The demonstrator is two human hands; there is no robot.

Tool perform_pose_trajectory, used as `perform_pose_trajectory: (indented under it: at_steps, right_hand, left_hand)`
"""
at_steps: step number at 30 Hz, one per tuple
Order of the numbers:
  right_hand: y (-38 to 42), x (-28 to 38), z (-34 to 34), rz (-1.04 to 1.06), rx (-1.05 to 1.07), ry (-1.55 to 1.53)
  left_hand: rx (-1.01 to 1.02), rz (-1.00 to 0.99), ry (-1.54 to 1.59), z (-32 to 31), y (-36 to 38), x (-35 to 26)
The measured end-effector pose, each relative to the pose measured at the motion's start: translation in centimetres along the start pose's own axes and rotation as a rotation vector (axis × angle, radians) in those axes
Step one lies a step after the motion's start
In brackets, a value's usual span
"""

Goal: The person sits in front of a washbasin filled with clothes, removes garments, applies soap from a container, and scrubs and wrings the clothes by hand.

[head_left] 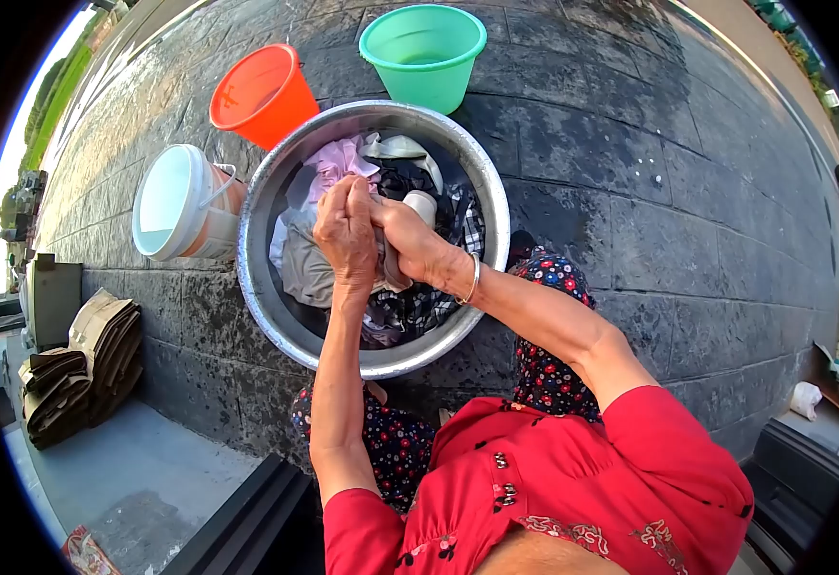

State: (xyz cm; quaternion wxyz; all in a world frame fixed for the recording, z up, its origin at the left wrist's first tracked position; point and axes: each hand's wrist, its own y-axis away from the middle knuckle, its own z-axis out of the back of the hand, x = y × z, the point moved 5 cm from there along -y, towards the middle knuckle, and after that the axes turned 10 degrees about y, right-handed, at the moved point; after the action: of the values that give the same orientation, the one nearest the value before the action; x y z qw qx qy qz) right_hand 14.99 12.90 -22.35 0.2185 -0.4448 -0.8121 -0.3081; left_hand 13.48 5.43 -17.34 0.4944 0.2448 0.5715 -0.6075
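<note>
A wide metal basin (255,287) on the ground holds a heap of wet-looking clothes. My left hand (347,235) is closed, fingers bunched, over a grey-beige cloth (309,264). Pressed against it, my right hand (415,240) is also closed on the same cloth, with a bangle at the wrist. Part of the cloth between my palms is hidden. Just beyond my hands lies a pink garment (339,163), with a white cloth (402,149) beside it. A pale rounded object (421,206) shows behind my right hand. Black-and-white checked fabric (466,220) lines the basin's right side.
Around the basin stand an orange bucket (271,101), a green tub (424,62) and a white pail (172,206) with a handle. Flattened cardboard (93,359) is stacked at the left. Dark, partly wet paving (650,240) stretches to the right.
</note>
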Motion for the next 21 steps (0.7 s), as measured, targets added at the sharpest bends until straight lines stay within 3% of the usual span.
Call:
perform_pose_trajectory:
  at_steps: [2,5,6,8,9,11,12,13,15,18,20,21]
  right_hand:
    - [0.6,-0.3,-0.6,-0.021,0.013,0.032]
    - [0.6,-0.8,-1.3,-0.019,0.019,0.047]
    - [0.5,-1.1,-0.7,-0.026,-0.028,0.02]
    - [0.3,-0.2,-0.7,-0.042,-0.064,-0.034]
    - [0.2,0.0,-0.4,-0.049,-0.096,-0.1]
    - [0.2,-0.5,0.1,-0.064,-0.112,-0.07]
    - [0.1,-0.9,0.0,-0.052,-0.081,-0.039]
    - [0.1,-1.1,-0.1,-0.037,-0.045,-0.002]
    - [0.3,-1.5,-0.3,0.004,-0.042,0.197]
    - [0.3,-1.0,-0.2,-0.006,0.049,0.273]
    - [0.7,0.6,-0.7,-0.011,0.129,0.498]
    - [0.7,1.5,-0.5,0.096,0.072,0.62]
  left_hand:
    - [-0.031,0.355,0.065,0.8,-0.5,3.4]
    - [-0.088,0.583,0.177,1.3,-0.3,5.0]
    - [-0.091,0.588,0.183,0.9,0.3,4.9]
    - [-0.132,0.258,0.043,-0.1,0.6,2.0]
    - [-0.137,0.265,0.046,-0.2,0.7,2.3]
    - [-0.068,0.047,-0.033,-0.4,0.6,1.2]
    - [-0.09,0.241,0.019,0.1,0.7,2.0]
    - [-0.092,0.244,0.02,0.6,0.4,2.8]
    - [-0.134,0.566,0.13,2.1,0.0,6.8]
    - [-0.044,0.637,0.359,2.6,-0.1,7.9]
    - [0.079,0.709,0.554,2.7,-0.4,7.4]
    - [0.077,0.709,0.555,2.8,-0.4,7.1]
